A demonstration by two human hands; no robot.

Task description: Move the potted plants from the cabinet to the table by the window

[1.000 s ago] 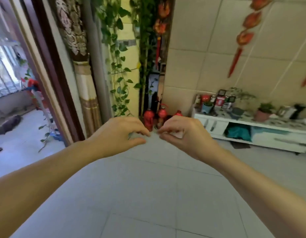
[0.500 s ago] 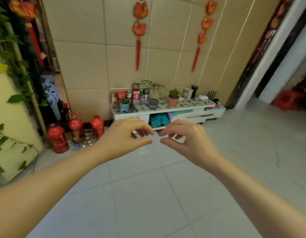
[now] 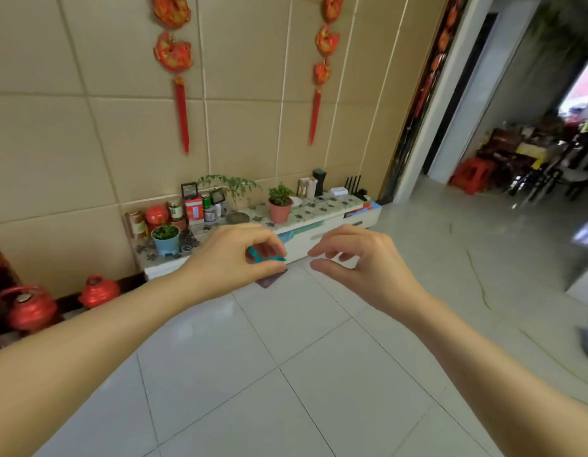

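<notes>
A low white cabinet [image 3: 322, 206] with a flower-patterned top stands against the tiled wall ahead. On it are three potted plants: a small one in a blue pot [image 3: 167, 241] at the left, a wispy one in a dark bowl [image 3: 237, 218] in the middle, and one in a terracotta pot [image 3: 280, 210] to the right. My left hand [image 3: 233, 258] and my right hand [image 3: 362, 262] are raised side by side in front of the cabinet, well short of it. Both hold nothing; their fingers are loosely curled. The teal between my left fingers is cloth on the cabinet shelf behind.
Jars, tins and small frames [image 3: 190, 209] crowd the cabinet's left half. Red lantern-shaped pots [image 3: 28, 306] sit on the floor at the left wall. A doorway at the right leads to a room with a red stool [image 3: 472, 174]. Pale floor tiles [image 3: 286, 374] lie between me and the cabinet.
The view has swung right from the curtain and hanging vines to face the cabinet, which now looks closer. My hands have drifted slightly apart.
</notes>
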